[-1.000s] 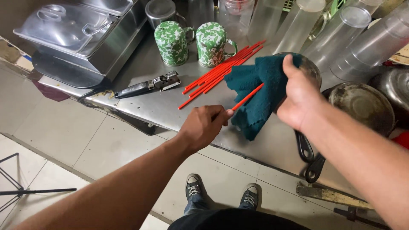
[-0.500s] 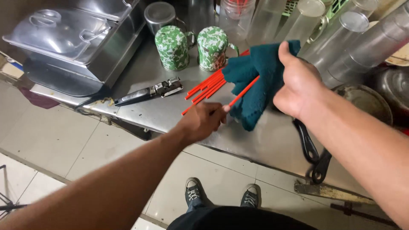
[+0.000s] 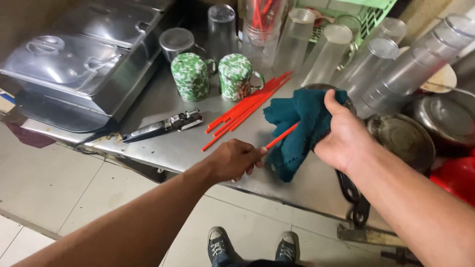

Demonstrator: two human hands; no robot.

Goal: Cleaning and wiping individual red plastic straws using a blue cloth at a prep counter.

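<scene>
My left hand point(image 3: 235, 159) pinches the near end of a red chopstick point(image 3: 283, 135) above the front edge of a steel counter point(image 3: 163, 148). The stick's far end runs into a dark teal cloth point(image 3: 297, 128), which my right hand point(image 3: 346, 136) grips and wraps around it. Several more red chopsticks point(image 3: 247, 106) lie in a loose bundle on the counter just behind my left hand.
Two green patterned mugs point(image 3: 190, 75) stand behind the chopsticks, with a steel cup point(image 3: 177, 42) and several clear tumblers point(image 3: 331, 52) further back. Lidded steel trays point(image 3: 74, 64) fill the left. A metal tool point(image 3: 163, 126) lies near the edge. Steel bowls point(image 3: 403, 138) sit at right.
The view has shifted a little. Both hands keep their hold, and the cloth has slid along the red chopstick held between them.
</scene>
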